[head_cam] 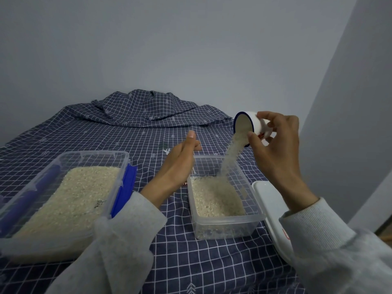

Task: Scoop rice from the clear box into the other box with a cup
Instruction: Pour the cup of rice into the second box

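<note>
A large clear box with blue clips [118, 166] stands at the left, holding a deep layer of rice [72, 198]. A smaller clear box [229, 225] stands right of centre, partly filled with rice. My right hand [275, 149] grips a white cup with a blue rim [248, 126], tipped mouth-down above the small box. A stream of rice [231, 153] falls from the cup into that box. My left hand [180, 162] rests flat against the small box's left wall, fingers straight, holding nothing.
A dark blue checked cloth [148, 128] covers the table and bunches up against the grey wall at the back. A white lid [269, 200] lies just right of the small box, partly under my right sleeve. The table edge runs close at the right.
</note>
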